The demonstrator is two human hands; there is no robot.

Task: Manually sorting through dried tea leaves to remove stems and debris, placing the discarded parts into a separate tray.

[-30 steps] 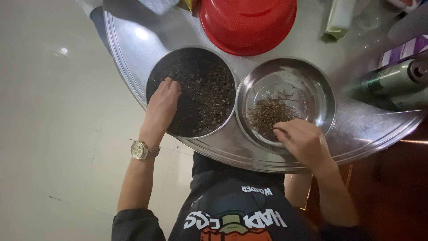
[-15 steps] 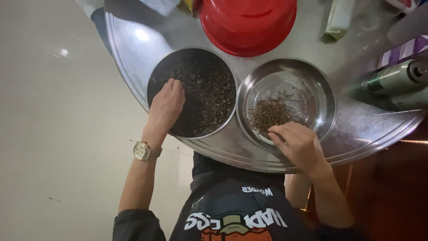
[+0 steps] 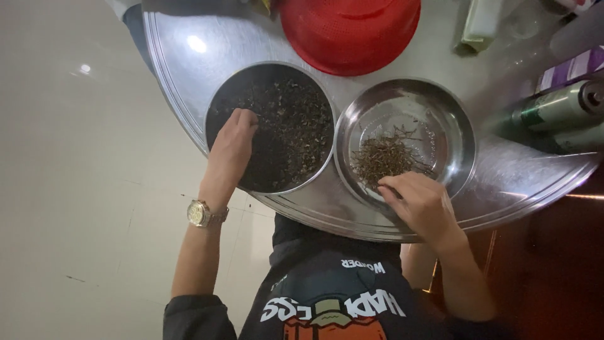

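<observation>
The left hand [image 3: 233, 146] rests with curled fingers in the dark, crumbly leaves [image 3: 286, 129] filling a round metal pan [image 3: 217, 104]. Just right of it, the right hand [image 3: 420, 204], loosely curled, touches thin brown twigs [image 3: 387, 158] in a shiny steel bowl [image 3: 453, 119] on the round metal bench [image 3: 182, 63].

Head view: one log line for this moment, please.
left hand: in dark-leaf pan | right hand: on stem bowl rim | red colander: behind

Dim indoor light, overhead glare on the steel tray [image 3: 189, 47], wide-angle distortion, slight softness.
</observation>
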